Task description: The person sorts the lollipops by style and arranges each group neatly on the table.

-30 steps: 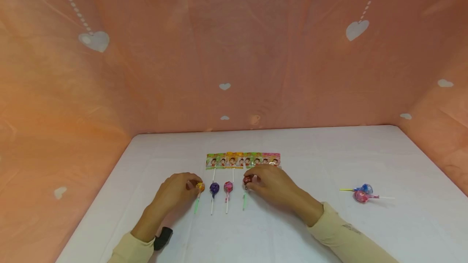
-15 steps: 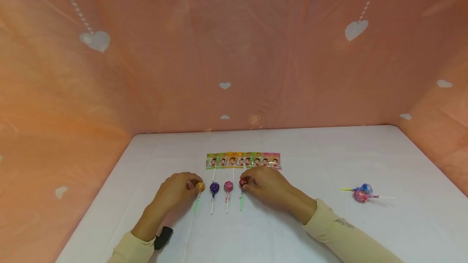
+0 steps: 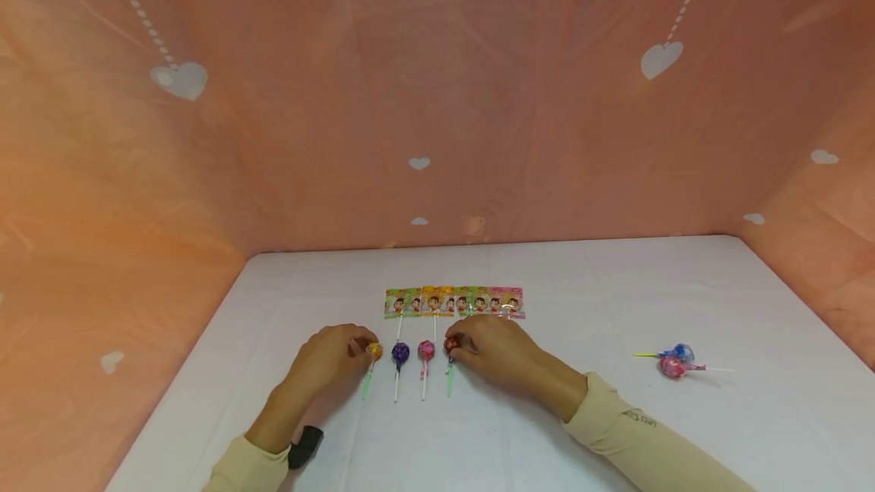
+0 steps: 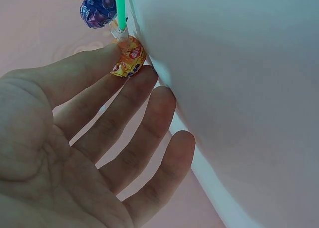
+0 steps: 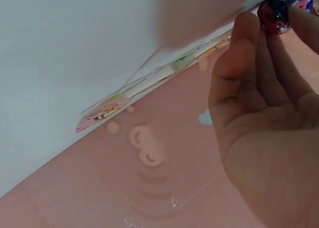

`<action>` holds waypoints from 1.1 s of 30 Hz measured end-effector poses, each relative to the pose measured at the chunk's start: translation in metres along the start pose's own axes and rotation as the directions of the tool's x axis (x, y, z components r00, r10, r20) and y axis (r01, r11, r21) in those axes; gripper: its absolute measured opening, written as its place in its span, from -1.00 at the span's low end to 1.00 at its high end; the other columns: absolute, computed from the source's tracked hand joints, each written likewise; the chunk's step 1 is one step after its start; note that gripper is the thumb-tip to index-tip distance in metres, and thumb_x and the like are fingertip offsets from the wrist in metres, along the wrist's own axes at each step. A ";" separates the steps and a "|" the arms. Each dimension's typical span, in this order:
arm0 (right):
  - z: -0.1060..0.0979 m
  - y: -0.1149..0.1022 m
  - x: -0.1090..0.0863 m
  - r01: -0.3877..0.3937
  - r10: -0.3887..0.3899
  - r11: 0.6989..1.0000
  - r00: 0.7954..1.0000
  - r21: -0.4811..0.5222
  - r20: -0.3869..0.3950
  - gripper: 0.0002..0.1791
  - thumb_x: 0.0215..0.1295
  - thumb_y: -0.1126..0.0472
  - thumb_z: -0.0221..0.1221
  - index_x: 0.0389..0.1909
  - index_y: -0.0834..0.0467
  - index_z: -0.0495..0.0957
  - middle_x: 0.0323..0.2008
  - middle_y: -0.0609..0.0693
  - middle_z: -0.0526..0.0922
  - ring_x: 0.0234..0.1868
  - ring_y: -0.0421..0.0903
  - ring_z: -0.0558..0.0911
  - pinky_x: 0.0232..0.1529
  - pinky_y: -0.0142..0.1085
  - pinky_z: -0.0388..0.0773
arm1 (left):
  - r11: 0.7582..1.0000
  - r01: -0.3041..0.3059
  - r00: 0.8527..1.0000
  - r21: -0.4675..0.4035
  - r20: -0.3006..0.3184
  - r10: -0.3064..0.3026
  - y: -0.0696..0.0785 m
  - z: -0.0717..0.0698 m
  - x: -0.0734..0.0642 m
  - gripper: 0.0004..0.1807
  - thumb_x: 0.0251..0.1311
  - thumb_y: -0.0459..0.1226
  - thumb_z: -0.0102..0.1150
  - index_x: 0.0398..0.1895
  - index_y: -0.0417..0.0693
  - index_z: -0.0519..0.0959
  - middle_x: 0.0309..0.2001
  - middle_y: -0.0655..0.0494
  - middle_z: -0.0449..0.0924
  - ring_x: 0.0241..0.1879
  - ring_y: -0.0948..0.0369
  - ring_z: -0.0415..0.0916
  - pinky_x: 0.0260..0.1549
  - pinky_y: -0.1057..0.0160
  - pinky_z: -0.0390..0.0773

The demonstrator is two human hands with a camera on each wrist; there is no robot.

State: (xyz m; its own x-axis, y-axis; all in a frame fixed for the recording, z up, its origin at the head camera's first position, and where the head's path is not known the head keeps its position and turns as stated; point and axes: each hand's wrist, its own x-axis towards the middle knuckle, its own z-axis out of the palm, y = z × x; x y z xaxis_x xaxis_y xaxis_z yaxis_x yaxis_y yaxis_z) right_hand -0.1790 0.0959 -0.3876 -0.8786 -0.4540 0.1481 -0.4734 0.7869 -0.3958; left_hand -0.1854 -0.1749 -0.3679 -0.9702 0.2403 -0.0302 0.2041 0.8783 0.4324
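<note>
My left hand [image 3: 330,357] pinches the yellow-orange wrapped head of a lollipop [image 4: 130,58] between thumb and fingers. Its green stick points toward me in the head view. At the right end of the same row, my right hand [image 3: 502,353] pinches a dark red lollipop [image 5: 274,17], also on a green stick. Between the hands lie a purple lollipop [image 3: 400,353] and a pink lollipop [image 3: 427,351], side by side with white sticks toward me. The right fingers partly cover the dark red head.
Behind the row lie several flat-packed lollipops, among them a green packet [image 3: 403,302], an orange packet [image 3: 437,301] and a pink packet [image 3: 506,302]. Off to the right, a blue lollipop [image 3: 683,354] and a pink-red lollipop [image 3: 673,367] lie together on the white table [image 3: 588,279].
My right hand has slid the dark red lollipop a little to the left, closer to the pink one. The left hand stays in place on the yellow-orange lollipop.
</note>
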 end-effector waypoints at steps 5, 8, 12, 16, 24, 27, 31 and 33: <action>-0.001 0.000 0.000 0.002 -0.002 1.000 1.000 0.000 -0.001 -0.78 0.30 0.06 0.27 -0.09 0.01 0.71 -0.18 -0.16 0.75 -0.14 -0.23 0.64 -0.07 -0.18 0.59 | 1.000 -0.017 1.000 0.004 -0.002 0.017 0.000 -0.001 0.000 -0.75 0.16 -0.38 0.19 -0.15 0.05 0.73 -0.25 0.18 0.72 -0.33 0.28 0.57 -0.34 0.16 0.52; -0.001 0.001 -0.001 0.011 -0.011 1.000 1.000 0.002 -0.002 -0.79 0.29 0.07 0.28 -0.10 0.01 0.71 -0.19 -0.16 0.75 -0.13 -0.22 0.65 -0.06 -0.18 0.59 | 1.000 -0.023 1.000 0.008 -0.006 0.023 0.000 -0.001 0.000 -0.74 0.16 -0.39 0.17 -0.15 0.07 0.73 -0.25 0.19 0.72 -0.32 0.27 0.57 -0.35 0.16 0.52; -0.001 0.001 -0.001 0.026 -0.026 1.000 1.000 0.009 -0.002 -0.79 0.28 0.08 0.28 -0.10 0.00 0.71 -0.17 -0.15 0.76 -0.09 -0.19 0.67 -0.04 -0.16 0.60 | 1.000 -0.018 1.000 0.011 -0.007 0.018 0.000 -0.001 0.000 -0.74 0.17 -0.39 0.17 -0.15 0.07 0.73 -0.25 0.20 0.72 -0.32 0.27 0.56 -0.35 0.16 0.51; 0.000 0.002 -0.001 0.035 -0.035 0.999 0.999 0.008 -0.002 -0.78 0.28 0.08 0.28 -0.09 0.00 0.71 -0.16 -0.14 0.76 -0.07 -0.18 0.67 -0.03 -0.15 0.60 | 1.000 -0.003 1.000 0.007 -0.006 0.003 0.000 0.001 0.000 -0.75 0.17 -0.38 0.18 -0.16 0.06 0.73 -0.26 0.20 0.72 -0.33 0.27 0.55 -0.34 0.18 0.51; 0.000 0.003 0.000 0.044 -0.044 0.999 0.999 0.003 -0.007 -0.77 0.29 0.08 0.28 -0.07 0.01 0.71 -0.15 -0.14 0.76 -0.05 -0.18 0.67 0.00 -0.15 0.60 | 1.000 -0.016 1.000 0.008 -0.012 0.016 0.000 0.000 0.000 -0.76 0.18 -0.37 0.18 -0.16 0.06 0.74 -0.23 0.17 0.74 -0.33 0.27 0.57 -0.38 0.19 0.50; -0.001 0.003 0.000 0.045 -0.045 0.999 0.999 0.002 -0.005 -0.76 0.29 0.07 0.28 -0.06 0.01 0.71 -0.14 -0.14 0.76 -0.05 -0.18 0.67 0.00 -0.15 0.60 | 1.000 -0.007 1.000 0.012 -0.009 0.007 0.000 0.001 0.001 -0.76 0.18 -0.36 0.18 -0.16 0.07 0.74 -0.22 0.17 0.74 -0.32 0.27 0.56 -0.37 0.19 0.50; -0.001 0.003 0.000 0.051 -0.051 0.999 0.999 0.003 -0.002 -0.77 0.29 0.08 0.28 -0.07 0.00 0.71 -0.15 -0.15 0.76 -0.06 -0.20 0.67 0.00 -0.16 0.60 | 1.000 -0.003 1.000 0.016 -0.008 0.003 0.000 0.001 0.001 -0.77 0.19 -0.35 0.20 -0.16 0.07 0.74 -0.23 0.18 0.73 -0.33 0.27 0.55 -0.36 0.20 0.50; -0.001 0.004 0.000 0.054 -0.054 0.999 0.999 0.004 0.000 -0.78 0.29 0.08 0.28 -0.08 0.00 0.71 -0.16 -0.16 0.76 -0.06 -0.21 0.67 0.00 -0.16 0.60 | 1.000 -0.006 1.000 0.015 -0.009 0.006 0.000 0.000 0.000 -0.78 0.18 -0.35 0.21 -0.16 0.06 0.74 -0.25 0.18 0.73 -0.34 0.27 0.54 -0.37 0.20 0.49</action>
State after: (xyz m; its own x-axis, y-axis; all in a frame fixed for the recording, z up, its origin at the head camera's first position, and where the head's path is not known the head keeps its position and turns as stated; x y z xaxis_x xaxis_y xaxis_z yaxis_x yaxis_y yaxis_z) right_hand -0.1807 0.0990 -0.3885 -0.8519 -0.4956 0.1694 -0.5198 0.7598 -0.3905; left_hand -0.1855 -0.1746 -0.3684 -0.9701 0.2419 -0.0198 0.2115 0.8829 0.4193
